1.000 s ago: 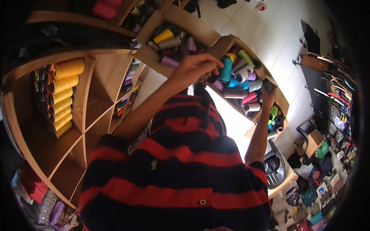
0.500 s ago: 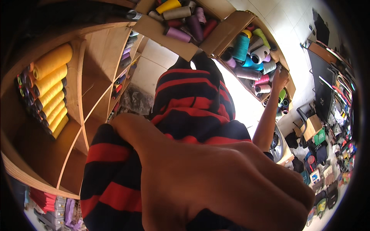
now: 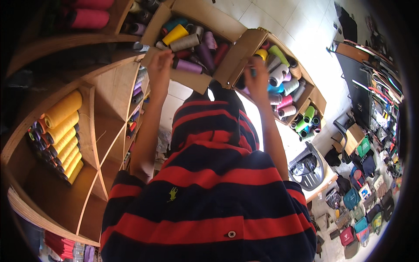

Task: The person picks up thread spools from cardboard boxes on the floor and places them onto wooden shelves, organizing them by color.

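Note:
My left hand (image 3: 160, 64) is raised at the near left corner of a cardboard box (image 3: 150, 59) of thread spools, fingers loosely bent with nothing visible between them. Near it lie a purple spool (image 3: 188, 66), a beige spool (image 3: 184, 43) and a yellow spool (image 3: 175, 34). My right hand (image 3: 256, 76) is over the left side of a second cardboard box (image 3: 238, 59), smeared by motion. A bit of teal, seemingly a spool, shows at its fingers; whether they grip it is unclear. White spools (image 3: 279, 76) and a pink spool (image 3: 284, 102) lie to its right.
On the left stands a wooden shelf (image 3: 89, 126) with stacked yellow spools (image 3: 65, 115); magenta spools (image 3: 89, 19) are at upper left. Green spools (image 3: 305, 118) lie beyond the right box. A black chair (image 3: 307, 168) and bags (image 3: 351, 198) are on the right.
My left hand has gone from close before my chest out to the left box. My right hand has moved from the right box's far right edge to its left side. The view has shifted.

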Available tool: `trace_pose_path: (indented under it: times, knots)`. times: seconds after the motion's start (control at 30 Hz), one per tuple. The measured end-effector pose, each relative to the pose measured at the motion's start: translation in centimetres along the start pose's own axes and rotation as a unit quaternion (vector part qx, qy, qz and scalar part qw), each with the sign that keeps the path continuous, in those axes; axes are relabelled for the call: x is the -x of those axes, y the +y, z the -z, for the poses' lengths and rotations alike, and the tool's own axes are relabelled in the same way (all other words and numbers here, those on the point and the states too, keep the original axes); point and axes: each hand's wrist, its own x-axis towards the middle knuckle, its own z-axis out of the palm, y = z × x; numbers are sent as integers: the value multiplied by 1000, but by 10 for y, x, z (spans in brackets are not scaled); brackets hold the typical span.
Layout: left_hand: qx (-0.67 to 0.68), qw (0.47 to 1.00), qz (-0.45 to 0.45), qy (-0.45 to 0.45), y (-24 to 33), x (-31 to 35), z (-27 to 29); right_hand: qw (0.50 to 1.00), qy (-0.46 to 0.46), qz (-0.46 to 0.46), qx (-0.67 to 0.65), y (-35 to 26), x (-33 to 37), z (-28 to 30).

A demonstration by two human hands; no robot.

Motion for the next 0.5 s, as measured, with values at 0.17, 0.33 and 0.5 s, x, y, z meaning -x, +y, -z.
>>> trace_pose_path:
  times: [0.17,0.33,0.5]
  knots:
    - [-287,956,-47,-49,-102,-17,18,967,-217,101,83,1,-8,-90]
    - [-370,926,-30,-61,-122,-11,9,922,-312,86,214,12,-14,-122]
    - [-364,928,-34,-68,-114,-11,6,964,-251,81,23,18,-5,-110]
